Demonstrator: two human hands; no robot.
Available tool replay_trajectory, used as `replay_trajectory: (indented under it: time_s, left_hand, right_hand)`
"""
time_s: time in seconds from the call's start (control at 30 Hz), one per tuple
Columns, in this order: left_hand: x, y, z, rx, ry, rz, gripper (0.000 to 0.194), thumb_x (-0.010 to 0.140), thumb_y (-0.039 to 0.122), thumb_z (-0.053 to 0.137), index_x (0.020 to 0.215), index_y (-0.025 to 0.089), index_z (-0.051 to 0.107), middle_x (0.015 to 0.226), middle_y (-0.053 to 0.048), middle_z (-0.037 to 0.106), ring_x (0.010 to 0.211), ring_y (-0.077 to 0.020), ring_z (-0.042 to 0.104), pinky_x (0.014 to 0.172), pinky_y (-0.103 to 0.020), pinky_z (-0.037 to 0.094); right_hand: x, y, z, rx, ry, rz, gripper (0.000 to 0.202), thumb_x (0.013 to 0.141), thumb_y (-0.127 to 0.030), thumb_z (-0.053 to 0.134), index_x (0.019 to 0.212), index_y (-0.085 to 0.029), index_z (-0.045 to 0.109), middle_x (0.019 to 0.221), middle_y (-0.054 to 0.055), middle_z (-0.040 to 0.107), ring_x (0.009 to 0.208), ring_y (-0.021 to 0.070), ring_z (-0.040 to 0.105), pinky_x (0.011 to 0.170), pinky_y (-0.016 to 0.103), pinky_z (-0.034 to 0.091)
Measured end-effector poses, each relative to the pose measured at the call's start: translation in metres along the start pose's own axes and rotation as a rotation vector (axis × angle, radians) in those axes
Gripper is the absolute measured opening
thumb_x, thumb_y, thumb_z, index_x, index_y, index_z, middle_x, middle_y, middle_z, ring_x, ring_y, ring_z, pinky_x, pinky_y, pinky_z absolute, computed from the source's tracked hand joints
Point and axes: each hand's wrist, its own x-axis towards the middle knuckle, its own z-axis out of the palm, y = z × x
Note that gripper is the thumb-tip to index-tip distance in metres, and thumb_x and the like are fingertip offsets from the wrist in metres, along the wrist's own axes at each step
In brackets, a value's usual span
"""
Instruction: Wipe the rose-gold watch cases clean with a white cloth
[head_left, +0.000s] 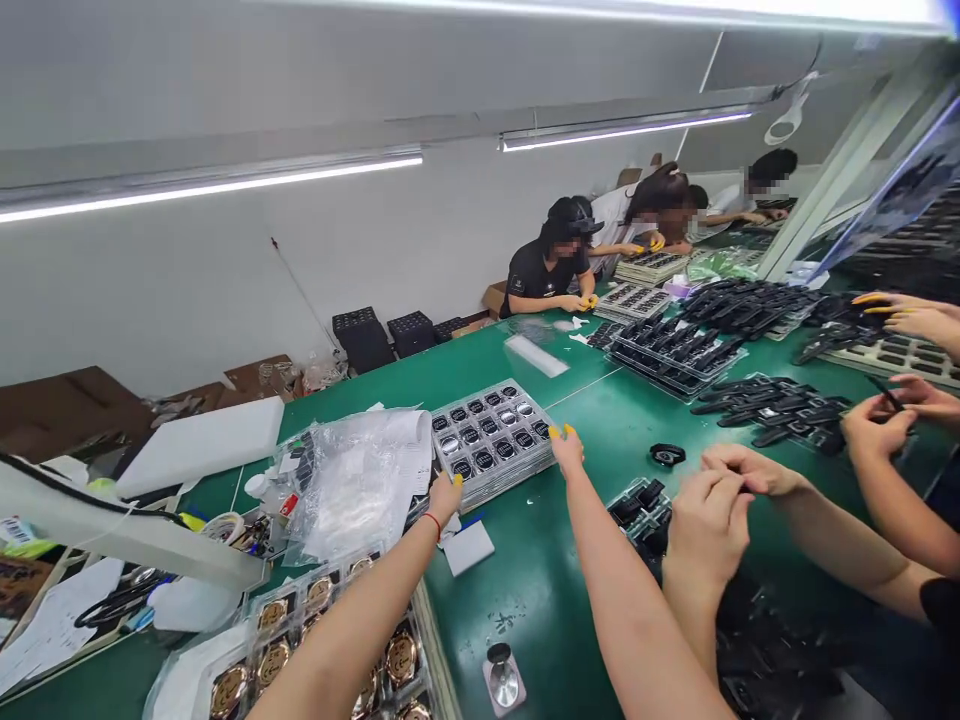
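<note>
A stack of clear plastic trays (499,478) lies on the green table, its top tray filled with rows of round black and silver discs. At its near left corner, my left hand (445,497), with a red cord on the wrist, grips the edge. My right hand (568,450) grips the right edge, with yellow covers on its fingertips. Beneath my left forearm, another tray (442,650) holds round gold-coloured watch parts. In front of me a small pinkish block with a silver disc (504,682) rests on the table, and a white square pad (469,548) lies nearer the stack.
Plastic bags and paper (352,490) lie left of the stack. At right, a co-worker's hands (712,500) work near a black watch part (667,455). Piles of black straps (675,350) stand beyond. Several people sit along the far side; a white post (150,515) crosses the left.
</note>
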Motion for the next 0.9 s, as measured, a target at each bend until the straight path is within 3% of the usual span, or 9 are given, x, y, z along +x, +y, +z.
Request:
replay_trajectory:
  time_s: [0.1, 0.2, 0.43, 0.63, 0.73, 0.9]
  left_hand:
    - [0.007, -0.007, 0.007, 0.053, -0.003, -0.039, 0.029, 0.093, 0.036, 0.057, 0.11, 0.013, 0.06, 0.109, -0.008, 0.063, 0.098, -0.0201, 0.062, 0.088, -0.041, 0.051]
    - [0.01, -0.014, 0.005, 0.058, -0.018, -0.014, 0.028, 0.093, 0.037, 0.057, 0.107, 0.012, 0.061, 0.105, -0.008, 0.064, 0.096, -0.0194, 0.062, 0.088, -0.041, 0.051]
    - [0.02, -0.015, -0.005, -0.022, -0.096, 0.093, 0.024, 0.093, 0.035, 0.056, 0.101, 0.013, 0.062, 0.099, -0.006, 0.064, 0.091, -0.0174, 0.062, 0.086, -0.038, 0.052]
    - [0.03, -0.012, 0.0, -0.126, -0.203, 0.113, 0.02, 0.091, 0.031, 0.06, 0.096, 0.012, 0.063, 0.098, -0.005, 0.065, 0.091, -0.0174, 0.062, 0.085, -0.038, 0.052]
    - [0.043, -0.013, -0.005, -0.241, -0.236, 0.072, 0.021, 0.09, 0.032, 0.061, 0.097, 0.012, 0.064, 0.1, -0.005, 0.065, 0.093, -0.0184, 0.062, 0.086, -0.039, 0.052]
    - [0.075, -0.007, -0.005, -0.553, -0.229, -0.047, 0.033, 0.094, 0.041, 0.054, 0.112, 0.013, 0.059, 0.112, -0.008, 0.062, 0.099, -0.0199, 0.061, 0.088, -0.041, 0.05]
  right_hand:
    - [0.016, 0.009, 0.007, -0.075, -0.091, -0.035, 0.032, 0.091, -0.038, 0.058, 0.114, -0.015, 0.06, 0.115, 0.008, 0.061, 0.103, 0.0212, 0.06, 0.091, 0.045, 0.05]
    - [0.012, 0.02, 0.004, -0.158, -0.102, -0.049, 0.031, 0.091, -0.038, 0.058, 0.112, -0.015, 0.061, 0.113, 0.007, 0.062, 0.104, 0.0216, 0.059, 0.094, 0.046, 0.047]
    - [-0.053, 0.055, -0.034, -0.253, 0.039, -0.002, 0.029, 0.09, -0.029, 0.052, 0.113, -0.014, 0.062, 0.11, 0.012, 0.064, 0.117, 0.0267, 0.052, 0.105, 0.048, 0.031]
    - [-0.092, 0.079, -0.067, -0.138, 0.097, 0.081, 0.042, 0.081, -0.029, 0.046, 0.112, -0.009, 0.065, 0.108, 0.025, 0.064, 0.115, 0.0387, 0.051, 0.1, 0.048, 0.031]
    - [-0.087, 0.08, -0.076, 0.003, 0.07, 0.128, 0.042, 0.079, -0.03, 0.049, 0.113, -0.011, 0.063, 0.106, 0.02, 0.066, 0.112, 0.036, 0.054, 0.097, 0.047, 0.036]
    - [-0.04, 0.07, -0.081, 0.315, -0.141, 0.162, 0.031, 0.089, -0.04, 0.051, 0.101, -0.015, 0.063, 0.092, 0.005, 0.069, 0.084, 0.0171, 0.064, 0.081, 0.036, 0.051]
